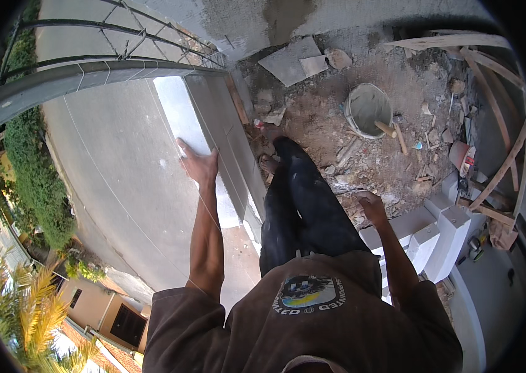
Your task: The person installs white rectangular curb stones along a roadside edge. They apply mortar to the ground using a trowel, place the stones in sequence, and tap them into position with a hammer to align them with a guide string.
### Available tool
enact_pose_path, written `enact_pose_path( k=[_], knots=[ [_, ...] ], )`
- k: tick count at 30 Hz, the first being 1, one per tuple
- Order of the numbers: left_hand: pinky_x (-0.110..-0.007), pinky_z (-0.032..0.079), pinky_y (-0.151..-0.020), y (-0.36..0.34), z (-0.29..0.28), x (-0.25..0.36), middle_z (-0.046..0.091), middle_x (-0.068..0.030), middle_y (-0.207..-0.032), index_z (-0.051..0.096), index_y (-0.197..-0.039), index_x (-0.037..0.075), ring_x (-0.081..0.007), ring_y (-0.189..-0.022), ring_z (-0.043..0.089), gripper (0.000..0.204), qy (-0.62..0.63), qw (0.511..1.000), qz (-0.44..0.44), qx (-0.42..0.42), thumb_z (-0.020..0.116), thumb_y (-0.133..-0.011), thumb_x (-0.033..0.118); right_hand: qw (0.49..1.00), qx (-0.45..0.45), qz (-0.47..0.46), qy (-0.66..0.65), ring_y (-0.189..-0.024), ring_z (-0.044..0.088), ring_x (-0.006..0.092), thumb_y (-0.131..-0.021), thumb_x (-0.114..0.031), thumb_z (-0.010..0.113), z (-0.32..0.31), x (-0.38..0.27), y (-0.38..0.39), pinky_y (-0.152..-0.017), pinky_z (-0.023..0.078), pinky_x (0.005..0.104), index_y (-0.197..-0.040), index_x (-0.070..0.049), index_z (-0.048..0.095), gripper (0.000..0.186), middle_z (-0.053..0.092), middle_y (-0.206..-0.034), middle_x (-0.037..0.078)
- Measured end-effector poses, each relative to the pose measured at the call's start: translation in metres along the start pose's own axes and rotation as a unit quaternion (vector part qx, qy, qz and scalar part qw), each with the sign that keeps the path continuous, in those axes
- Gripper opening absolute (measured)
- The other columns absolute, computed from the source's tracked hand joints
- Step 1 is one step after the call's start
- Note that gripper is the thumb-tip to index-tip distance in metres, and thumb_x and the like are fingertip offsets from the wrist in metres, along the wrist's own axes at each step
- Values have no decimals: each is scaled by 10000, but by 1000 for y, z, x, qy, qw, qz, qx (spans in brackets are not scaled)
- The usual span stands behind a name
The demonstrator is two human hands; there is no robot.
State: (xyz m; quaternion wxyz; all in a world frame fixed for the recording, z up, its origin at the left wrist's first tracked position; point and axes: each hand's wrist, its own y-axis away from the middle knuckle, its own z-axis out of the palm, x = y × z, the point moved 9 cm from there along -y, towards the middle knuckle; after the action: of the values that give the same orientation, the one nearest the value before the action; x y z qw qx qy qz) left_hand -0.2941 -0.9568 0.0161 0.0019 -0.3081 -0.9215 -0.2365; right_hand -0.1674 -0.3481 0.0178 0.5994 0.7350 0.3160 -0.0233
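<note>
On the left stands a low wall of pale blocks with a bright white top. My left hand [199,165] spans the top of a white block [176,102] on it, fingers over the outer edge and thumb on the inner side. Thin strings [106,173] run past the wall and my left forearm. My right hand [372,207] hangs at my right side with its fingers curled in, and nothing shows in it. Close below it stand several loose white blocks [451,239]; a gap between hand and blocks cannot be made out.
Ahead on the rubble-strewn ground stands a bucket [368,107] of grey mix, with a wooden handle [401,138] beside it. Broken slabs [292,62] lie farther off. Wooden boards [493,124] lean at the right. A metal truss [107,28] and beam cross the upper left.
</note>
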Motion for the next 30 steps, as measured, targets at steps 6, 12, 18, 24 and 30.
enact_pose_path(
  k=[6, 12, 18, 24, 30],
  knots=[
    [-650, 404, -1084, 2, -1, 3, 425, -458, -1397, 55, -1653, 150, -568, -1350, 436, 1317, 8, 1000, -4, -7, 891, -687, 469, 1000, -9, -4, -2, -832, 701, 160, -960, -175, 615, 10, -12, 6, -710, 561, 310, -1124, 19, 690, 265, 735, -934, 89],
    [-648, 379, -1079, 2, 1, 2, 421, -429, -1369, 56, -1656, 163, -530, -1317, 455, 1302, 8, 1000, -7, 7, 888, -698, 455, 1000, -25, -14, -8, -765, 686, 139, -984, -202, 609, 18, -6, 4, -648, 554, 289, -1163, -15, 688, 271, 719, -920, 69],
    [-624, 351, -1101, 3, 3, 1, 385, -412, -1390, 61, -1657, 164, -509, -1312, 446, 1287, 33, 999, -19, -3, 889, -705, 421, 999, -20, 10, -27, -724, 656, 122, -984, -182, 605, 25, 2, 7, -618, 538, 277, -1155, -12, 690, 256, 709, -885, 63],
    [-625, 358, -1091, 12, -6, 10, 356, -359, -1446, 91, -1650, 141, -485, -1340, 425, 1265, 47, 999, -9, 0, 893, -706, 399, 999, -20, 24, -29, -679, 632, 107, -982, -173, 610, 34, -11, 11, -589, 518, 268, -1132, -6, 696, 241, 708, -857, 60],
    [-569, 416, -1088, 10, -8, 4, 307, -339, -1511, 148, -1634, 58, -475, -1373, 420, 1189, 78, 994, 81, 17, 870, -758, 414, 999, -44, -14, -11, -747, 675, 144, -988, -152, 595, 51, -3, 0, -623, 531, 282, -1181, -26, 689, 250, 711, -925, 69]
  ],
)
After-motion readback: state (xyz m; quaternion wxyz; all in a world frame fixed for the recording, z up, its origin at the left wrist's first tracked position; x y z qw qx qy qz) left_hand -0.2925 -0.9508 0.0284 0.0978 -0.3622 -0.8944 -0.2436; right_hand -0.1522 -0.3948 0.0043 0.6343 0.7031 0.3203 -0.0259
